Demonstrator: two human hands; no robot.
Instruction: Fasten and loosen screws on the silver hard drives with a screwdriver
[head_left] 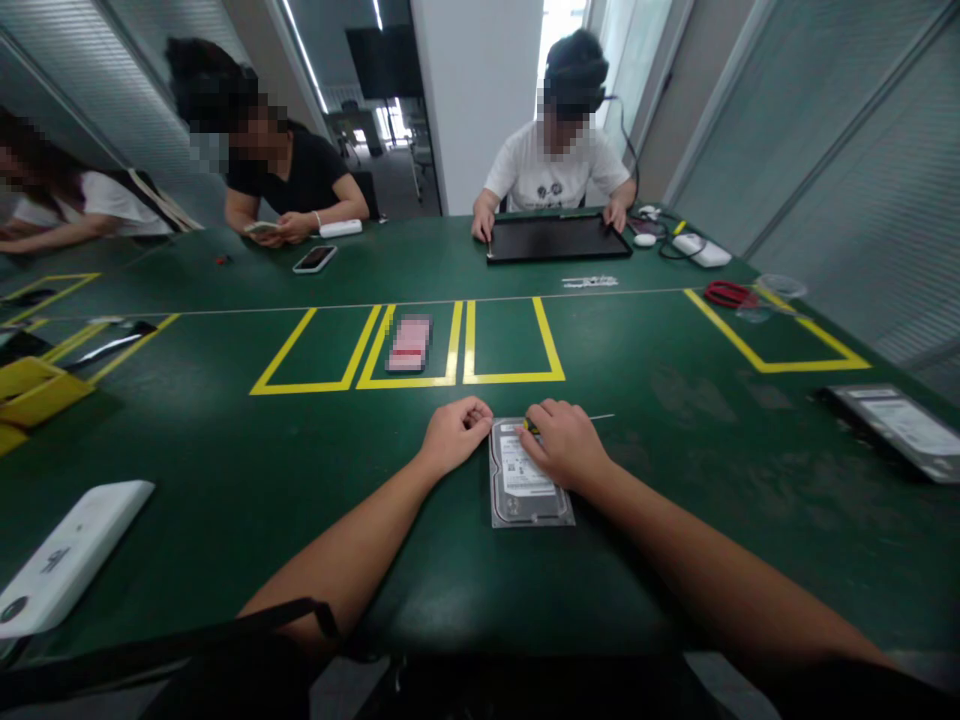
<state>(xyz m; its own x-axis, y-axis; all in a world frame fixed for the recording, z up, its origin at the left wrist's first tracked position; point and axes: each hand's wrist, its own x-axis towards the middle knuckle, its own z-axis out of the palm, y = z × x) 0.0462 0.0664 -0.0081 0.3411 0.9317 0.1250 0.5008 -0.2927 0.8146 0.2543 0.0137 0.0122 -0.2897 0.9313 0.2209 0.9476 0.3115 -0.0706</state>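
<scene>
A silver hard drive (526, 490) with a white label lies flat on the green table (225, 470) just in front of me. My left hand (456, 432) rests at the drive's upper left corner, its fingers curled shut against the edge. My right hand (564, 442) lies over the drive's upper right corner, closed on a thin screwdriver (592, 417) with a yellow and black handle. The metal shaft sticks out to the right of the hand.
Three yellow taped boxes (409, 350) lie beyond the drive, the middle one holding a pink item. A second drive (900, 425) sits at the right, a white device (67, 555) at the left, yellow trays (34, 392) far left. Three people sit across the table.
</scene>
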